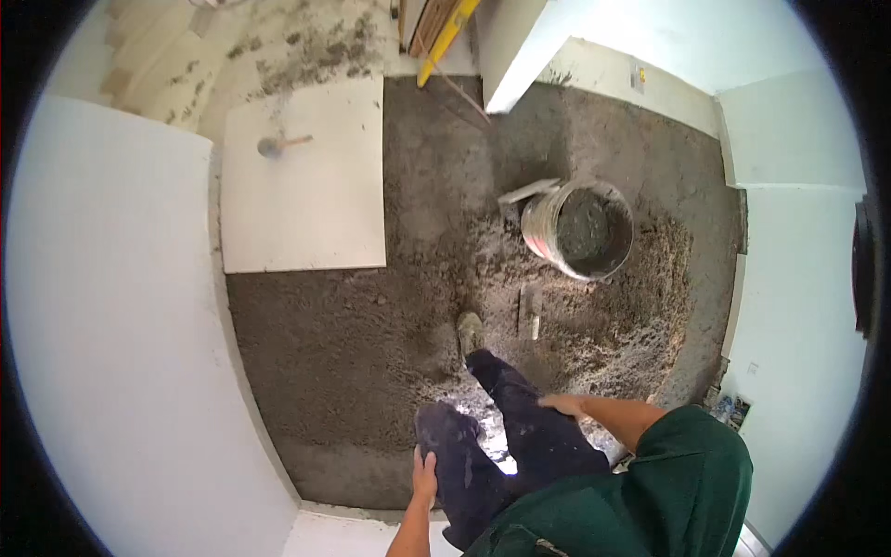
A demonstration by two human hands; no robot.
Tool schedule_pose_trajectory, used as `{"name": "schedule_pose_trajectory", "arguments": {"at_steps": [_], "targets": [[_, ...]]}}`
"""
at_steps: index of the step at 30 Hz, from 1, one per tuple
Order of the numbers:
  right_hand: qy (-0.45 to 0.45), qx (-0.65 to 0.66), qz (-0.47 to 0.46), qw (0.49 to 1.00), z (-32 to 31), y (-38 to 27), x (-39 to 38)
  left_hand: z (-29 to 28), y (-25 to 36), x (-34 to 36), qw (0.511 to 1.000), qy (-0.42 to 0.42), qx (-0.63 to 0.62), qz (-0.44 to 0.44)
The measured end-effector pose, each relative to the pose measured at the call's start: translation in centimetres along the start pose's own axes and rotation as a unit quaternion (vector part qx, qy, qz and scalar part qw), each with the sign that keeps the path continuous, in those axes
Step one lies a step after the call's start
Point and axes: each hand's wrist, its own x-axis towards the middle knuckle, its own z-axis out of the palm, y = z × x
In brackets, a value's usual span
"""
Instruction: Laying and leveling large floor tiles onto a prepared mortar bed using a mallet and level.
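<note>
Presently I list: left hand (pixel 425 479), right hand (pixel 568 404), each laid on dark trousers (pixel 543 436), grip loose, empty; trowel (pixel 530 320) on grey mortar (pixel 325 362); bucket (pixel 541 227) beyond.

The floor (pixel 316 371), coated in rough grey mortar, bears a white tile (pixel 302 204) upper left, trowel (pixel 530 311) mid-frame, bucket (pixel 546 227) upper right.

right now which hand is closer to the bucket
Right. The right hand, against the right leg, is below the bucket in the picture; the left hand, against the left leg, is farther down and to its left.
</note>
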Motion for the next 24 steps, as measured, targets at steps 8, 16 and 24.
{"name": "schedule_pose_trajectory", "arguments": {"at_steps": [8, 16, 24], "targets": [[-0.047, 0.036, -0.160, 0.985, -5.3, 5.1, -9.7, 3.4, 15.0, -2.8, 0.993, -0.011, -0.083, -0.078], [0.231, -0.110, -0.412, 0.875, -11.1, -9.2, -18.5, -0.8, 19.9, -0.6, 0.960, 0.022, 0.277, 0.034], [0.272, 0.108, -0.573, 0.766, -9.2, -37.1, -42.0, -2.0, 42.3, 8.8, 0.991, 0.099, 0.081, 0.043]]}}
